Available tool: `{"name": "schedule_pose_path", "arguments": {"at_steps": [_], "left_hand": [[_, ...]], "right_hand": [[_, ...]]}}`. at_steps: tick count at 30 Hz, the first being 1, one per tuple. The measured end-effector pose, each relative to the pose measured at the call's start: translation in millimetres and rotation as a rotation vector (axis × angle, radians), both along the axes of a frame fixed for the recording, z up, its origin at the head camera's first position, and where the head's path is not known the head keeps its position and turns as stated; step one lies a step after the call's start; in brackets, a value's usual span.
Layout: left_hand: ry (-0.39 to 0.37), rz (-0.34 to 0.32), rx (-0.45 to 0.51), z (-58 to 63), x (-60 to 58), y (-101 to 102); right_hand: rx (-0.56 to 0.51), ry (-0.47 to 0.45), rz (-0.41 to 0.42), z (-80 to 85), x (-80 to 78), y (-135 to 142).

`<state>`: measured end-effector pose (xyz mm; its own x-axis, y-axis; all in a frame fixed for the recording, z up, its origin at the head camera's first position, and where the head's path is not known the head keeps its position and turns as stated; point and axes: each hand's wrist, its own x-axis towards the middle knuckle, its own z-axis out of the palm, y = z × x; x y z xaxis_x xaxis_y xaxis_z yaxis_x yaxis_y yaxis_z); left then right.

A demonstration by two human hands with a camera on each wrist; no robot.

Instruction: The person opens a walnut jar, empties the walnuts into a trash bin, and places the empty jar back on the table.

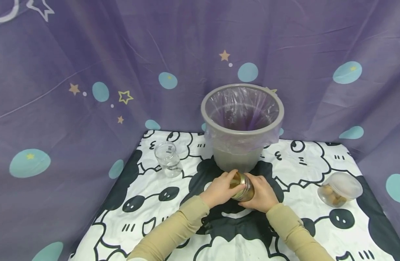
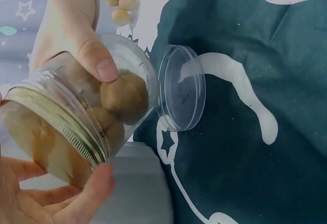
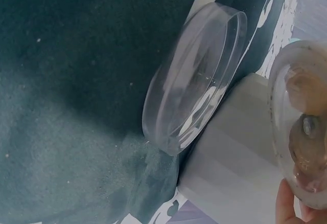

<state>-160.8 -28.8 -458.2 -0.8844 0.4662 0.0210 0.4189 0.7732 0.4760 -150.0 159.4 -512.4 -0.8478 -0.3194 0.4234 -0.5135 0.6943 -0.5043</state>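
Note:
A clear jar (image 1: 242,187) with a gold-coloured, ribbed rim is held tilted just in front of the bin, between both hands. Round brown pieces (image 2: 125,98), walnut-like in look, lie inside it. The left hand (image 1: 221,189) grips the rimmed end, its fingertips (image 2: 99,183) at the gold edge. Around the clear body, the right hand (image 1: 261,194) curls, its thumb (image 2: 106,70) over the wall. Below the jar, a shallow clear round lid (image 3: 194,81) rests on the cloth; the hands and jar hide it in the head view.
A grey bin (image 1: 242,132) with a clear liner stands at the back middle. A clear cup (image 1: 169,159) is on the left, and a clear tub (image 1: 339,189) with brown pieces on the right. A patterned cloth (image 1: 317,165) covers the table before a purple curtain (image 1: 187,43).

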Motion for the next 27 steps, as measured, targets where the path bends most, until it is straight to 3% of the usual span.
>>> {"name": "schedule_pose_path", "arguments": {"at_steps": [8, 15, 18, 22, 27], "left_hand": [[-0.006, -0.093, 0.036, 4.8, -0.7, -7.7], [0.069, -0.367, 0.050, 3.8, -4.2, -19.6], [0.113, -0.454, 0.050, 4.1, -6.2, -22.0], [0.139, -0.489, 0.050, 5.2, -8.6, -23.3], [0.152, -0.487, 0.062, 7.5, -10.7, -24.7]], "right_hand": [[-0.010, 0.013, -0.016, 0.0, 0.8, 0.1], [-0.006, 0.022, -0.010, 3.0, 2.6, 0.7], [-0.004, 0.037, 0.000, 2.2, 2.9, 0.8], [0.004, 0.053, 0.009, 0.5, 2.9, 0.8], [-0.018, 0.058, 0.011, 0.5, 3.5, 1.7]]}}
